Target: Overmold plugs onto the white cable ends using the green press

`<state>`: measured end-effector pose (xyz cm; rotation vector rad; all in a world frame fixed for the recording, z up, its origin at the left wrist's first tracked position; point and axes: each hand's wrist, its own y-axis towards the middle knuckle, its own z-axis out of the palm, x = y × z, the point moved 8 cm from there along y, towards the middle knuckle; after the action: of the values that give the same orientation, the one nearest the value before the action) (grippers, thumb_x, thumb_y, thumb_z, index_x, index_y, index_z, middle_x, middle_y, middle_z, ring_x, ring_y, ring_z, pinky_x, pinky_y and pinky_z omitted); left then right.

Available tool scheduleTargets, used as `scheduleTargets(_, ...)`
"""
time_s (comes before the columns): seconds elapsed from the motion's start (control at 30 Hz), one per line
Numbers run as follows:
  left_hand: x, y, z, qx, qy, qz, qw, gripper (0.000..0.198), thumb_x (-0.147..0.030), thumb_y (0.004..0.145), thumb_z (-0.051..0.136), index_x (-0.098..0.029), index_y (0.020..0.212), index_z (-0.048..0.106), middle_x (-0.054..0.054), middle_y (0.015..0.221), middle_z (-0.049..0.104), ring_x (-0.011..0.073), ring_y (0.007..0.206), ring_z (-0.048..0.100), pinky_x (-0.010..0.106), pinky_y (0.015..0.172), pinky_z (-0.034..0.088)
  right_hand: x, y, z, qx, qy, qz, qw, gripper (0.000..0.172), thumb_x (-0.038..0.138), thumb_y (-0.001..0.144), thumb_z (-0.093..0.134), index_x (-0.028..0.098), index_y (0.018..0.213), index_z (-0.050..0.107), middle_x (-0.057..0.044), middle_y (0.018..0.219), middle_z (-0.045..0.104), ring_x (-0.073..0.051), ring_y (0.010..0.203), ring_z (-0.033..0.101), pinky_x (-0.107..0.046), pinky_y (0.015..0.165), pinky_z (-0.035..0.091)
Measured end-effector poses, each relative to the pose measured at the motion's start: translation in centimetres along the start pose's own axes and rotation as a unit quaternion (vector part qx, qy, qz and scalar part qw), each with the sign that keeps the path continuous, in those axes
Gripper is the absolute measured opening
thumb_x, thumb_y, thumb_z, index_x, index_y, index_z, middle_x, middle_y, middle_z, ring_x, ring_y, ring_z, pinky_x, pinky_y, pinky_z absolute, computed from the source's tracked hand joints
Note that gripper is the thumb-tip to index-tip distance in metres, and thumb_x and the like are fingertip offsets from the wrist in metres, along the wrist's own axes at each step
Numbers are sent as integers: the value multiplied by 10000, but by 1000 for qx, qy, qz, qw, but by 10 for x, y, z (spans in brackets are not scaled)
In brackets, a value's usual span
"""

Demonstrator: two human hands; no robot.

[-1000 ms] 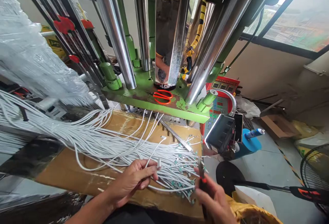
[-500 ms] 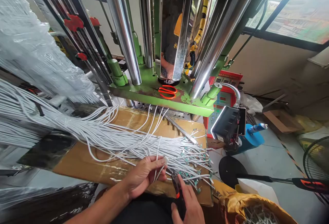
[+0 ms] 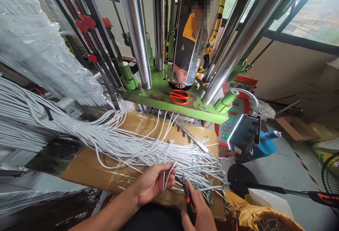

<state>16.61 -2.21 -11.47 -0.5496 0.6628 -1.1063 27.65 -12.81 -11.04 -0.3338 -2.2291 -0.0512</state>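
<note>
Moved: our right hand (image 3: 197,211) has tipped the side-cutting pliers (image 3: 187,197) more upright, their red-and-black handles now standing closer to the cable ends.
Far left: a plastic-wrapped bundle (image 3: 34,40) hangs beside the black-framed machine rods, and a red clamp (image 3: 85,23) sits on them.
Cables: a thick hank of white cables (image 3: 106,141) runs from the left across the cardboard-covered worktop (image 3: 87,169), fanning out to small teal-tagged ends (image 3: 197,170) at its right edge.
Left hand: our left hand (image 3: 153,183) is on the near side of the hank, its fingers (image 3: 165,174) curled loosely around a few white cables, with one small white end poking up just past them.
Right hand: our fingers (image 3: 191,197) are closed around the pliers, just beside the teal-tagged ends.
Centre: orange scissors (image 3: 179,97) lie on the green machine plate (image 3: 150,95), between chrome columns (image 3: 136,29).
Right: a black lamp head (image 3: 244,134) on a flexible arm stands before the control panel (image 3: 233,121), and a yellow sack (image 3: 265,222) sits at the lower corner.
</note>
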Motion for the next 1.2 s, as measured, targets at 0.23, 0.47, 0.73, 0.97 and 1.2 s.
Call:
scheduleTargets(0.23, -4, 0, 6, -15, -58, -27, 998, 223, -111, 947, 424, -39, 867, 619, 50, 608, 650, 125, 445, 619, 242, 453, 562, -2, 6, 7, 65, -5, 31, 997, 766, 83, 654, 479, 135, 1414, 405, -101, 1255, 597, -214, 1118, 598, -221, 855, 502)
scheduleTargets(0.47, -6, -2, 4, -38, -60, -18, 997, 219, -98, 949, 417, -32, 870, 611, 63, 598, 666, 139, 436, 632, 248, 450, 565, -7, 7, 9, 56, -11, 31, 998, 750, 84, 658, 476, 137, 1405, 424, -112, 1257, 596, -225, 1070, 629, -239, 829, 516)
scheduleTargets(0.73, -5, 3, 1, -32, -27, -2, 999, 164, -129, 931, 464, -59, 866, 597, 44, 618, 644, 101, 440, 590, 206, 443, 520, -11, 7, 9, 15, -16, 14, 1000, 755, 83, 645, 481, 174, 1393, 446, -105, 1220, 616, -236, 1026, 649, -255, 781, 536)
scheduleTargets(0.97, 0, 0, 9, 32, 129, 63, 989, 245, -283, 760, 730, -144, 805, 533, -9, 635, 586, 39, 463, 441, 108, 378, 245, 5, 10, -3, -22, -26, -25, 999, 759, 104, 656, 485, 172, 1408, 414, -98, 1252, 591, -234, 1130, 586, -283, 929, 484)
scheduleTargets(1.2, -5, -8, 23, 48, 285, 134, 948, 376, -469, 740, 710, -125, 816, 578, 8, 673, 578, 43, 491, 333, 147, 411, 180, 4, 8, -2, -13, -72, -35, 997, 765, 112, 655, 475, 216, 1410, 414, -84, 1176, 621, -235, 1023, 627, -306, 889, 505)
